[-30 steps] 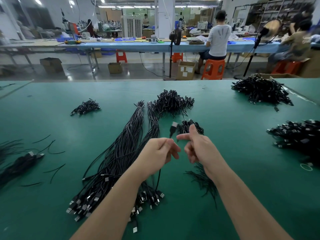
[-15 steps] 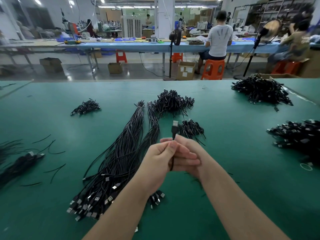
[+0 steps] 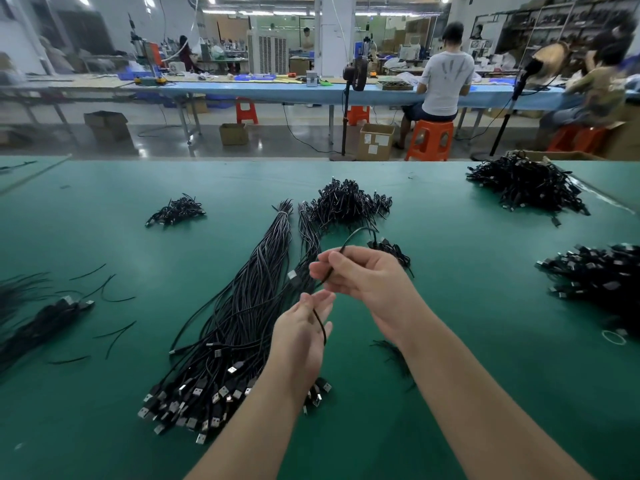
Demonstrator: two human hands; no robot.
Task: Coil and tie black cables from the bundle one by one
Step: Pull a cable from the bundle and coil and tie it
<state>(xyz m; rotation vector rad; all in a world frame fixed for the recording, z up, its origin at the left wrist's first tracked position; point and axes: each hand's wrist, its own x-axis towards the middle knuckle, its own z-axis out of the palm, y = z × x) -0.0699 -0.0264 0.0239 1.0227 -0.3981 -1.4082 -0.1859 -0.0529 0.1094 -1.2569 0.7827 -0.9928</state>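
Above the bundle [image 3: 239, 327], right hand [image 3: 363, 275] pinches a cable [image 3: 353, 233]; left hand [image 3: 301, 337] loosely curls round it.

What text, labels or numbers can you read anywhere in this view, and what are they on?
No text in this view can be read.
Cardboard box on the floor past the table: white labels, print too small to read.
White shirt of the seated person: grey streak graphic, no letters visible.
USB plugs of the cable bundle: no marking legible.
Cable held between left hand and right hand: plain black, no print visible.
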